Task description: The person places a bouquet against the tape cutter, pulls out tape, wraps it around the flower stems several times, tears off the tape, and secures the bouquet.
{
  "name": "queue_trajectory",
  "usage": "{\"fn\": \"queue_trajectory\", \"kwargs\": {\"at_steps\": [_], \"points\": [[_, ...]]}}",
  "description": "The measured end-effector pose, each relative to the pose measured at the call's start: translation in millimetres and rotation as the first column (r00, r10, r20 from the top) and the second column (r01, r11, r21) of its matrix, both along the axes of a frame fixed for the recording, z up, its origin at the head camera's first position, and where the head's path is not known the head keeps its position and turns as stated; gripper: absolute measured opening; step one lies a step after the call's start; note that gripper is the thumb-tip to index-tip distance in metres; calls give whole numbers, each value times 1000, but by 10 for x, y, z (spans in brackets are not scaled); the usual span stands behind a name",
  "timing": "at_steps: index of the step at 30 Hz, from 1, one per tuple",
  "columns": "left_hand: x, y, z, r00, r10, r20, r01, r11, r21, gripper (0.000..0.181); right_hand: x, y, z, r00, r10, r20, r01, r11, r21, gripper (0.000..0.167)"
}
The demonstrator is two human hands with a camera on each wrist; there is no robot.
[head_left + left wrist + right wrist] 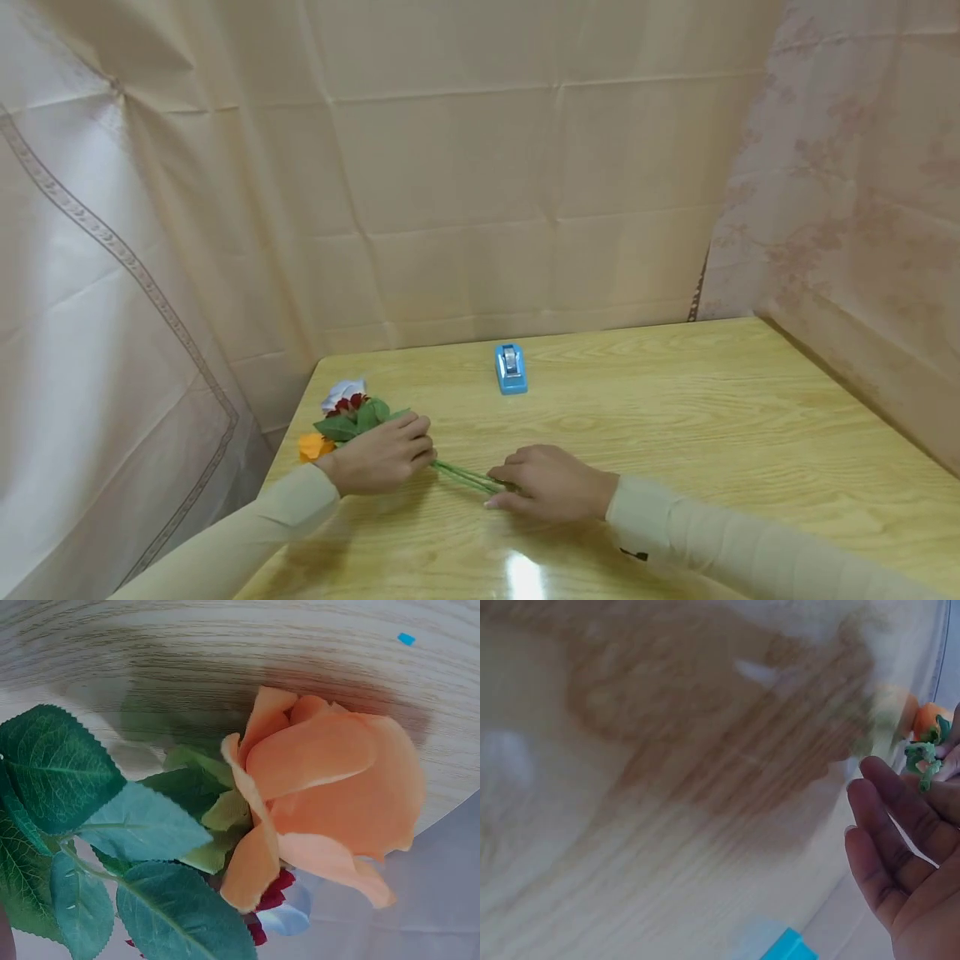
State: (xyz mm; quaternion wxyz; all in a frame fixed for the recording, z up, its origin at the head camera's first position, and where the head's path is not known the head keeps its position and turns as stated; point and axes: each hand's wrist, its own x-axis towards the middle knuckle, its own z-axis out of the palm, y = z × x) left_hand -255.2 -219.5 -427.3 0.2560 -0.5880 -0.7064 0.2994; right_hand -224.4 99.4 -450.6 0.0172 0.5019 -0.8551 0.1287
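Artificial flowers lie in a bunch at the table's left: an orange rose point(315, 447) point(337, 780) point(930, 720), a pale bluish-white bloom point(343, 393) point(291, 911) and a dark red one point(347, 406) point(274, 891), with green leaves point(337, 428) point(56, 769). My left hand point(385, 455) grips the bunch just below the leaves. The green stems point(465, 477) run right, towards my right hand point(551, 483) point(907, 862), whose fingers are extended and slightly bent beside the stem ends point(925, 766). Whether its thumb touches them cannot be told.
A blue tape dispenser point(512, 372) point(406, 638) point(789, 946) stands near the back edge of the wood-grain table point(675, 417). Beige cloth point(450, 183) hangs behind, with patterned cloth point(862, 183) at the right.
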Motion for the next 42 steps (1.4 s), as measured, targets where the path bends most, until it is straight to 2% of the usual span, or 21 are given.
{"fn": "queue_trajectory", "kwargs": {"at_steps": [3,6,11,16,21,25,31,36,39,42], "points": [[6,13,0,1000,7,6,-7,1000,-4,35,1,-30,-16,1000,12,26,-11,1000,-27,42],[15,22,-3,1000,13,0,-13,1000,-19,26,-6,-56,-30,998,28,49,-25,998,-56,23],[37,40,-5,1000,23,3,-23,1000,-20,22,4,-98,-38,992,14,127,0,994,-107,33],[35,37,-1,998,46,30,-46,999,-11,25,43,-159,-28,982,-67,174,87,990,-111,41],[33,31,-4,996,75,54,-76,997,17,27,56,-189,-14,986,-121,113,131,988,-84,25],[35,29,-19,995,67,71,-71,996,51,27,53,-171,-20,990,-131,52,134,989,-62,11],[41,36,-33,996,56,63,-59,997,46,27,45,-128,-68,986,-151,-64,150,989,-19,17],[60,63,-45,997,37,69,-40,998,44,22,32,-74,-104,973,-167,-157,162,986,-42,18],[73,101,-39,996,40,77,-44,998,50,17,14,-39,-109,970,-163,-182,153,986,-68,17],[97,145,-21,993,70,91,-74,997,35,12,3,-2,-93,970,-164,-180,151,985,-84,17]]}}
